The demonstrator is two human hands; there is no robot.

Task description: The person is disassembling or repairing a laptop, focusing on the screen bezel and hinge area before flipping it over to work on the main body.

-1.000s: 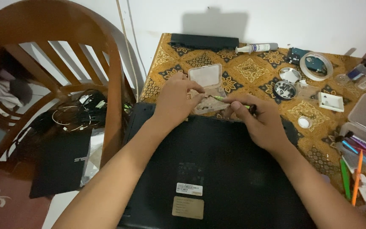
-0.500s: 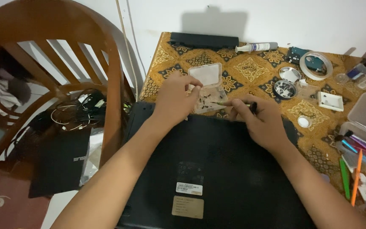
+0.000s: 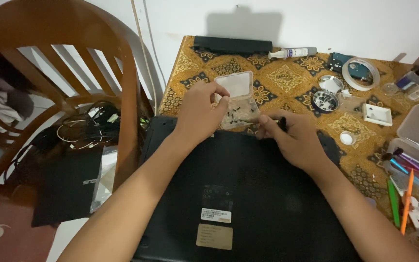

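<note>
Clear plastic: the small hinged screw box [image 3: 238, 103] stands with its lid up at the far edge of the upturned black laptop [image 3: 248, 194], small dark screws lying loose in its tray.
Step well done: in my judgement, picking a screw calls for steadying the light box so it does not slide or tip, lifting one screw at a time, and keeping the tool tip low and slow over the tray so nothing scatters onto the patterned cloth.
Left hand [image 3: 200, 112]: thumb and forefinger are drawn close together at the box's near-left edge, touching it; whether a screw sits between them is too small to tell.
Right hand [image 3: 294, 140]: fingers are curled tight around a dark-handled screwdriver [image 3: 282, 124], its tip aimed left toward the box; the shaft is mostly hidden by the fingers.
Laptop: lies base up under both forearms, two labels showing on its underside near the viewer.
Table [image 3: 287, 77]: covered in a gold and brown patterned cloth.
Far edge: a long black battery pack [image 3: 232, 44] lies against the wall, a white tube [image 3: 293, 52] just beside it.
Right side: a round metal tin [image 3: 326, 100] with small parts, a roll of tape [image 3: 361, 73], a small white square tray [image 3: 377, 115], and coloured pens [image 3: 406, 194] near the corner.
Left of the table: a wooden chair [image 3: 122, 73] with cables on the floor behind it.
</note>
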